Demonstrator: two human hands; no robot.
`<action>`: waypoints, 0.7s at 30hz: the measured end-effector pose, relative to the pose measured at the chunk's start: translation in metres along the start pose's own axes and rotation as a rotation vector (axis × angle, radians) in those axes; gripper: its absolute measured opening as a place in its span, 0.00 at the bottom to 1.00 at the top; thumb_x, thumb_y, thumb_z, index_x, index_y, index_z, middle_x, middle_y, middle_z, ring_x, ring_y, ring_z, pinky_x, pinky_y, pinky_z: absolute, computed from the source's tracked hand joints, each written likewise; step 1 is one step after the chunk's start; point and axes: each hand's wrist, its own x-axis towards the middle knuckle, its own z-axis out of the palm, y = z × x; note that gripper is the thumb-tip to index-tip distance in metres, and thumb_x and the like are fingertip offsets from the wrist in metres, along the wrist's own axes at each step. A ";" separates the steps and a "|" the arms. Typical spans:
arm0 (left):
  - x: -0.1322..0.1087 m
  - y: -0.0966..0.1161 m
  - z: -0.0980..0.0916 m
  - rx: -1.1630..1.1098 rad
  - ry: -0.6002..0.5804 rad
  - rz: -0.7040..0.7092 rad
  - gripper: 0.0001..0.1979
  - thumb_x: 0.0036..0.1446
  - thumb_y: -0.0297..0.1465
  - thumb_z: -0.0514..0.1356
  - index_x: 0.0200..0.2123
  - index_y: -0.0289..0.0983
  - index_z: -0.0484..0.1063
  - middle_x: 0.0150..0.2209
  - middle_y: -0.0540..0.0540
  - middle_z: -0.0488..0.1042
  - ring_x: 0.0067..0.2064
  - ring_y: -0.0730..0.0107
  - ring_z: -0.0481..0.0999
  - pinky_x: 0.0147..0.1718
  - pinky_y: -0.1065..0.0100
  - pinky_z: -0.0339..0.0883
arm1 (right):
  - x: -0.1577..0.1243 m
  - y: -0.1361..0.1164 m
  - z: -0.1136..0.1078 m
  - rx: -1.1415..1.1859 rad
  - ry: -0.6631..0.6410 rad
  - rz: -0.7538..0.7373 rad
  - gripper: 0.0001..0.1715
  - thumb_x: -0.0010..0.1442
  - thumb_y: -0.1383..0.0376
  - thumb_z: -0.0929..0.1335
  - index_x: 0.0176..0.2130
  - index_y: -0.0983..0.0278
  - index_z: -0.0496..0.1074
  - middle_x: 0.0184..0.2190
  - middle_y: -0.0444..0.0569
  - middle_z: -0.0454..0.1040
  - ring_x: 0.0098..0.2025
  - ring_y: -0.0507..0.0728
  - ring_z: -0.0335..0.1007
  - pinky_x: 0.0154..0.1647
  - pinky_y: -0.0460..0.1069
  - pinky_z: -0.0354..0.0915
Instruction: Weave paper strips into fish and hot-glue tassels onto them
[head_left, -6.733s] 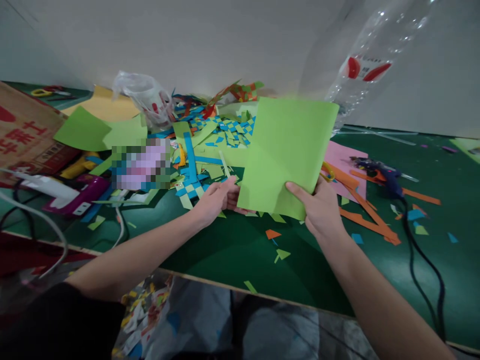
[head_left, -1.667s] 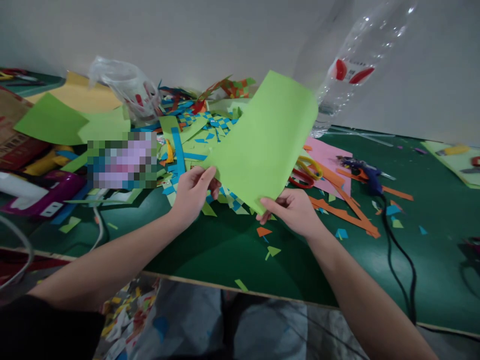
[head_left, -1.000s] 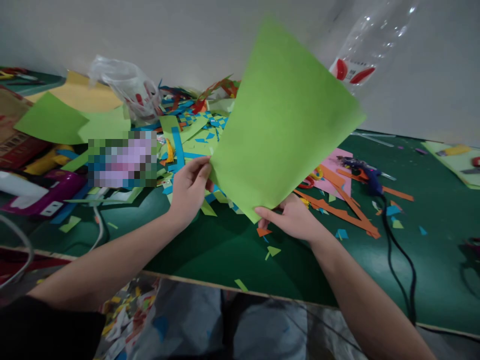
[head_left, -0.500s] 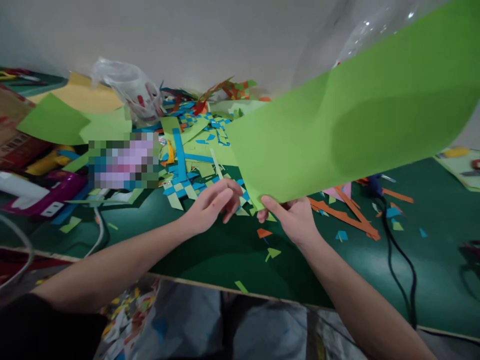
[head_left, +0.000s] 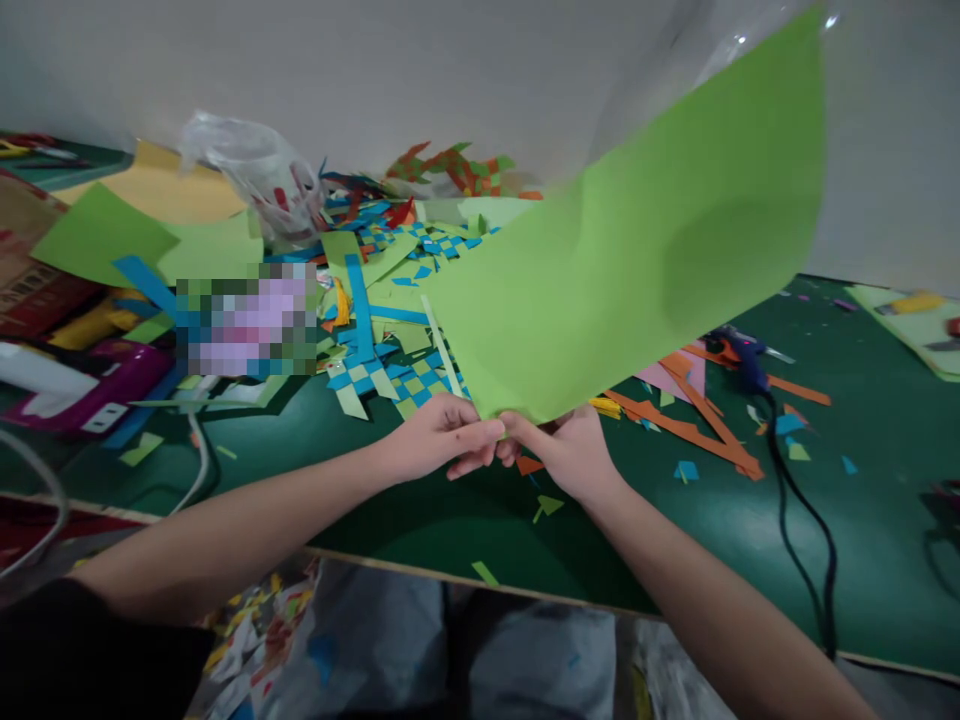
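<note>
I hold a large light-green paper sheet point(head_left: 637, 260) by its lowest corner, raised above the dark green desk point(head_left: 885, 450) and sweeping up to the right. My left hand point(head_left: 439, 445) has its grip pinched on that corner, and my right hand point(head_left: 566, 450) has its grip clamped on the same corner, the two touching. Behind them lies a woven blue-and-green paper mat point(head_left: 397, 375) among loose strips. Orange paper strips point(head_left: 690, 420) and a blue glue gun point(head_left: 739, 355) lie to the right.
</note>
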 end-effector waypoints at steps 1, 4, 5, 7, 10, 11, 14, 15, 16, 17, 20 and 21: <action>0.000 0.000 0.000 0.012 -0.006 -0.021 0.28 0.57 0.50 0.62 0.19 0.32 0.70 0.16 0.48 0.68 0.14 0.80 0.61 0.14 0.75 0.55 | 0.000 0.000 0.000 0.003 -0.001 0.004 0.14 0.53 0.57 0.75 0.25 0.64 0.74 0.20 0.45 0.77 0.21 0.52 0.74 0.25 0.47 0.74; -0.001 0.000 0.000 0.038 -0.004 -0.083 0.26 0.54 0.50 0.64 0.20 0.31 0.71 0.22 0.44 0.74 0.15 0.81 0.62 0.13 0.75 0.54 | 0.000 0.001 0.001 0.011 -0.006 0.008 0.14 0.53 0.58 0.75 0.25 0.64 0.74 0.20 0.45 0.77 0.20 0.52 0.73 0.24 0.46 0.74; -0.001 0.000 -0.001 0.045 -0.004 -0.097 0.26 0.54 0.50 0.64 0.20 0.31 0.71 0.23 0.44 0.74 0.15 0.81 0.62 0.13 0.75 0.54 | 0.000 0.001 0.001 0.012 -0.005 0.011 0.14 0.52 0.58 0.76 0.25 0.64 0.74 0.20 0.45 0.77 0.20 0.52 0.73 0.24 0.46 0.74; -0.001 0.000 -0.002 0.067 -0.020 -0.105 0.26 0.55 0.50 0.63 0.21 0.32 0.70 0.21 0.45 0.72 0.15 0.81 0.62 0.14 0.76 0.53 | 0.000 0.002 0.000 0.020 -0.009 0.014 0.14 0.52 0.58 0.76 0.24 0.64 0.74 0.20 0.45 0.77 0.20 0.52 0.73 0.24 0.46 0.74; -0.001 0.000 -0.005 0.122 -0.089 -0.080 0.26 0.59 0.49 0.60 0.22 0.32 0.71 0.18 0.48 0.69 0.16 0.81 0.61 0.16 0.76 0.53 | 0.001 0.002 0.000 0.051 -0.029 0.000 0.13 0.52 0.59 0.76 0.24 0.64 0.74 0.20 0.45 0.77 0.20 0.51 0.73 0.24 0.46 0.73; -0.001 0.000 -0.006 0.140 -0.108 -0.070 0.26 0.61 0.48 0.59 0.23 0.32 0.71 0.18 0.49 0.68 0.16 0.81 0.60 0.16 0.76 0.52 | 0.001 0.003 0.000 0.052 -0.037 0.002 0.13 0.52 0.59 0.76 0.24 0.64 0.74 0.19 0.45 0.76 0.20 0.51 0.73 0.24 0.45 0.73; 0.000 -0.001 -0.008 0.168 -0.140 -0.047 0.24 0.63 0.46 0.57 0.24 0.32 0.71 0.19 0.49 0.67 0.16 0.82 0.59 0.16 0.76 0.51 | 0.001 0.003 0.001 0.017 -0.038 0.046 0.14 0.52 0.58 0.76 0.24 0.65 0.74 0.19 0.45 0.76 0.20 0.52 0.73 0.21 0.44 0.70; 0.000 -0.001 -0.009 0.168 -0.147 -0.040 0.24 0.63 0.46 0.57 0.24 0.32 0.71 0.19 0.49 0.67 0.16 0.82 0.59 0.16 0.76 0.50 | 0.001 0.003 0.001 0.002 -0.033 0.065 0.14 0.53 0.58 0.75 0.24 0.65 0.74 0.19 0.46 0.76 0.20 0.52 0.73 0.20 0.44 0.69; 0.000 -0.001 -0.008 0.162 -0.153 -0.035 0.24 0.63 0.45 0.57 0.24 0.32 0.70 0.19 0.49 0.67 0.17 0.82 0.58 0.16 0.76 0.50 | 0.001 0.003 0.001 -0.007 -0.028 0.077 0.15 0.53 0.58 0.75 0.24 0.65 0.74 0.19 0.46 0.76 0.20 0.51 0.72 0.20 0.44 0.68; 0.001 0.000 -0.008 0.153 -0.157 -0.039 0.24 0.63 0.46 0.57 0.24 0.32 0.70 0.19 0.50 0.66 0.17 0.82 0.58 0.16 0.76 0.51 | 0.000 0.002 0.001 -0.006 -0.025 0.079 0.15 0.53 0.58 0.75 0.24 0.65 0.74 0.20 0.46 0.76 0.20 0.51 0.72 0.20 0.44 0.68; 0.002 0.004 -0.006 0.094 -0.156 -0.069 0.23 0.61 0.47 0.59 0.26 0.32 0.70 0.18 0.51 0.65 0.16 0.81 0.57 0.16 0.76 0.50 | 0.000 0.002 0.000 0.033 -0.036 0.061 0.14 0.54 0.59 0.75 0.24 0.65 0.74 0.20 0.45 0.76 0.20 0.50 0.71 0.23 0.44 0.70; 0.003 0.005 -0.005 0.071 -0.157 -0.075 0.23 0.61 0.47 0.59 0.26 0.32 0.70 0.17 0.51 0.64 0.16 0.81 0.57 0.15 0.76 0.49 | 0.000 0.003 -0.001 0.048 -0.042 0.053 0.14 0.54 0.59 0.75 0.24 0.65 0.74 0.20 0.44 0.76 0.20 0.49 0.70 0.24 0.44 0.70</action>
